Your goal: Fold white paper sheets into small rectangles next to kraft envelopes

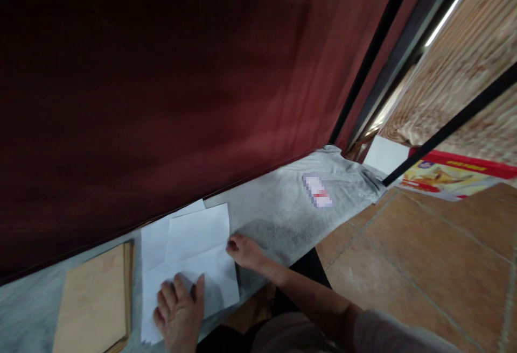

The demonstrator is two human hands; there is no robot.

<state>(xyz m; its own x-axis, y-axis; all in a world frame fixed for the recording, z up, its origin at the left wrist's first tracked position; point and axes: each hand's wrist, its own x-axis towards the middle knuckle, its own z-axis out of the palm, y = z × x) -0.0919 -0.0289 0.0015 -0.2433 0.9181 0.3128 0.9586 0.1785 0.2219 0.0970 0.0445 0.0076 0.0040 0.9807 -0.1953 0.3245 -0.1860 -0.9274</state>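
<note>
Spread over the creased top sheet of white paper, my left hand lies with its fingers apart, pressing on the near part. My right hand is closed, its curled fingertips at the sheet's right edge. Whether they pinch that edge is too small to make out. Beneath the top sheet, more white paper shows at the left and back. A pile of brown paper or envelopes lies to the left of the white sheets.
Grey cloth covers the narrow table against a dark red panel. A blurred-out phone-shaped object lies to the right. Black poles rise at the table's far right end. Beyond it, a red and yellow printed box stands on the tiled floor.
</note>
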